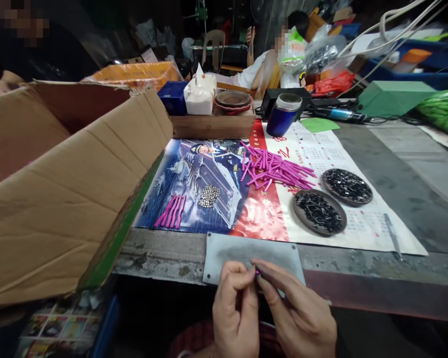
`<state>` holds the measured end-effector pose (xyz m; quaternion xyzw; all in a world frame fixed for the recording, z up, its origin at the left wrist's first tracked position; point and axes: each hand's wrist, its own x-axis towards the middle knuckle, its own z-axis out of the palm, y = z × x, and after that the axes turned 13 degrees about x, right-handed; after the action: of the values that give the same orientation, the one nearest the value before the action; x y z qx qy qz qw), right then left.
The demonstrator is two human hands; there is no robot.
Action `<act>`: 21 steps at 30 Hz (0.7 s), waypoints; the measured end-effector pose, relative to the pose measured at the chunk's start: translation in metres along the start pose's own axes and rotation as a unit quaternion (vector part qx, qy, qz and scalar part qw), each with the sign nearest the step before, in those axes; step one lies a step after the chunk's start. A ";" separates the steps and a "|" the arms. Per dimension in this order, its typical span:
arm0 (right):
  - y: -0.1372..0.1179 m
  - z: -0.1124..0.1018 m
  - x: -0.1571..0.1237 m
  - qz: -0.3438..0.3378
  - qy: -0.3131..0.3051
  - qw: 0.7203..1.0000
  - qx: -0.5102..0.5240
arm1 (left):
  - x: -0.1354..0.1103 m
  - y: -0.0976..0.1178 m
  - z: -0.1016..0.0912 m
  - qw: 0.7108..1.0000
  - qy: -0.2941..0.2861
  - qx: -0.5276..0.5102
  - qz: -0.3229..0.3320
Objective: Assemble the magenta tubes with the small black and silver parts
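Currently, pink bit (258, 272) pinched by left hand (236, 306), right hand (298, 306); if grip slips, could be dropped off table (160, 256) front edge.

Purple piece (258, 272) was mostly hidden

The left hand (236, 306) and right hand (300, 306) covered all but a speck of it. The cardboard box (70, 199) ran past the left edge; finer characters (364, 219) on the printed sheet (362, 239) were illegible.
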<state>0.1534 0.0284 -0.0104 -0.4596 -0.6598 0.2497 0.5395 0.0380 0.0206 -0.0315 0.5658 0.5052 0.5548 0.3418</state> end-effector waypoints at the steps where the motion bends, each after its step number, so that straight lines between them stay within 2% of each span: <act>1: 0.000 0.001 0.000 0.000 0.004 1.000 0.005 | 0.001 0.001 0.001 1.000 0.005 -0.013 -0.017; 6: 0.001 0.006 0.001 0.026 0.021 0.999 0.040 | 0.001 0.004 0.003 0.995 0.021 -0.056 -0.076; 12: 0.000 0.008 0.002 0.061 0.027 0.993 0.092 | -0.005 -0.003 0.001 0.999 0.034 0.011 -0.010; 17: -0.004 0.005 0.004 0.119 0.026 0.983 0.136 | -0.002 0.005 0.000 0.999 0.026 0.005 -0.030; 21: -0.007 0.000 0.002 0.120 0.020 0.987 0.109 | -0.003 0.006 -0.001 0.999 0.019 0.035 0.010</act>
<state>0.1509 0.0267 -0.0040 -0.4789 -0.5579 0.3735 0.5656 0.0387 0.0166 -0.0267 0.5715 0.5248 0.5513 0.3065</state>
